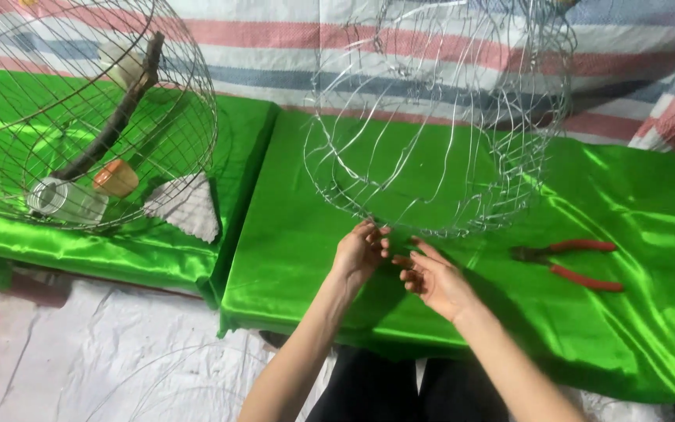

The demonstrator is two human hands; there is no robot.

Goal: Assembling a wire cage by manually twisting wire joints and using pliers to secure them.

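Hands are both up at the bottom rim of the unfinished wire cage point(439, 117), which hangs or stands over the green satin table point(314, 273) right in front of the person. Left hand point(359, 252) has its fingers curled in, pinching at the lowest ring of wire, so that grip looks closed on the cage rim, though the exact strand between the fingertips is too thin to make out. Right hand point(431, 277) sits just beside it, a bit lower and nearer the body, fingers half open and pointing toward the left hand; can't tell if it actually has a wire in it or is only touching. The cage rises straight up and away from both hands, its long axis roughly upright, the open ring at the bottom running left to right just above the knuckles. Left hand is the nearer one to the rim. Red-handled pliers point(576, 264) lie on the cloth off to the right, well apart from the right hand, handles pointing right. Over on the left table there's a finished round cage point(181, 101) with a wooden perch point(115, 121) and small cups point(115, 178) inside.
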